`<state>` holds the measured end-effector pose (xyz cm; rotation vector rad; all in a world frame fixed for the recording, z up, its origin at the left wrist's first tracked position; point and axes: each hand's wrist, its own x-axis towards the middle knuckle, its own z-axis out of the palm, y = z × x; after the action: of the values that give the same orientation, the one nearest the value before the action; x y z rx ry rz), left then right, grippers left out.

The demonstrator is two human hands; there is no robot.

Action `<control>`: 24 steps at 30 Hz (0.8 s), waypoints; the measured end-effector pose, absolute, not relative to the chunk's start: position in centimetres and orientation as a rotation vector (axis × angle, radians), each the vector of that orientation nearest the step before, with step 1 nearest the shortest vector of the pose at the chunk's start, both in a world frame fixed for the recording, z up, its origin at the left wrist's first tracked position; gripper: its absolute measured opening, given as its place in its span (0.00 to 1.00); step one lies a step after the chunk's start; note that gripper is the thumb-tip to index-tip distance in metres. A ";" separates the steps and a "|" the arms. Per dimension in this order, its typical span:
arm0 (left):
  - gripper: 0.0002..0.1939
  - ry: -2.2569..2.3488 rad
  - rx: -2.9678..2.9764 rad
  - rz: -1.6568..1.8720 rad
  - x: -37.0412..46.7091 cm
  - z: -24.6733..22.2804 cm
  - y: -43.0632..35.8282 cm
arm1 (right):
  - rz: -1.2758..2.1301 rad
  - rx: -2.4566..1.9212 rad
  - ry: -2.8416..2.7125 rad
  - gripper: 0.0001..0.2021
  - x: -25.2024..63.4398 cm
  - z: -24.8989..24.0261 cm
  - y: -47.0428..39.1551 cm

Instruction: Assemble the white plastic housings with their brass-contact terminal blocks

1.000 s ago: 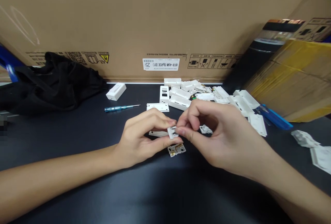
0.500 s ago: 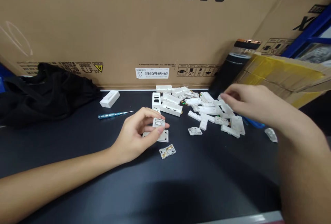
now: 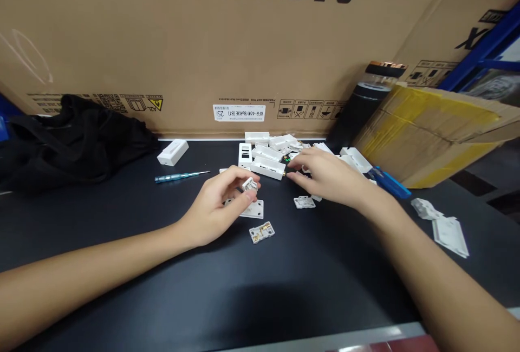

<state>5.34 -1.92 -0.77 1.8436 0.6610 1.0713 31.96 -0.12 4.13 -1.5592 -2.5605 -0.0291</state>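
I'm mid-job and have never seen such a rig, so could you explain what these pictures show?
There is no machine: a person works bare-handed, pictured by one head-worn camera looking forward and down. The left hand has a small white part in its grip. The right hand is at the scattered white casings, not visibly holding anything; whether it touches one is hard to tell. On the dark tabletop also lie a blue screwdriver, a black cloth and a small piece with brass-coloured metal. A large cardboard box stands behind.

A huge brown carton (image 3: 170,43), its print upside down, stands before me behind the black worktop (image 3: 122,216); blue framing (image 3: 473,62) slants at right.
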 end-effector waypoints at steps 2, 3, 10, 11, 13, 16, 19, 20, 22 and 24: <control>0.10 0.678 1.889 1.054 5.3 -0.6 -1.9 | -0.031 -1.555 -2.587 0.14 31.6 3.3 0.3; 0.10 0.686 1.914 1.037 5.3 -0.5 -1.8 | -0.024 -1.553 -2.601 0.14 31.6 3.0 0.5; 0.10 0.761 2.149 0.820 5.0 -0.1 -0.8 | 0.005 -1.568 -2.600 0.11 31.4 2.6 0.9; 0.10 0.767 2.167 0.810 4.9 -0.1 -0.6 | 0.003 -1.570 -2.600 0.11 31.3 2.7 0.8; 0.09 0.787 2.211 0.806 4.9 -0.1 -0.3 | 0.015 -1.575 -2.598 0.10 31.0 2.8 0.6; 0.09 0.849 2.229 0.816 4.8 -0.1 0.1 | 0.062 -1.582 -2.585 0.09 30.6 3.0 0.2; 0.08 0.895 2.231 0.863 4.7 -0.2 0.3 | 0.137 -1.530 -2.604 0.08 30.6 3.2 0.0; 0.08 0.904 2.236 0.893 4.7 -0.3 0.3 | 0.175 -1.493 -2.620 0.08 30.7 3.3 0.0; 0.09 0.907 2.245 0.971 4.7 -0.2 0.3 | 0.251 -1.417 -2.656 0.07 30.9 3.4 -0.1; 0.09 0.877 2.260 1.044 4.6 -0.1 0.1 | 0.296 -1.365 -2.682 0.07 31.2 3.5 -0.1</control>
<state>4.60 0.14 -0.14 2.2596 0.8770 1.0438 31.16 -0.13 3.54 -1.3646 -2.6824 0.2964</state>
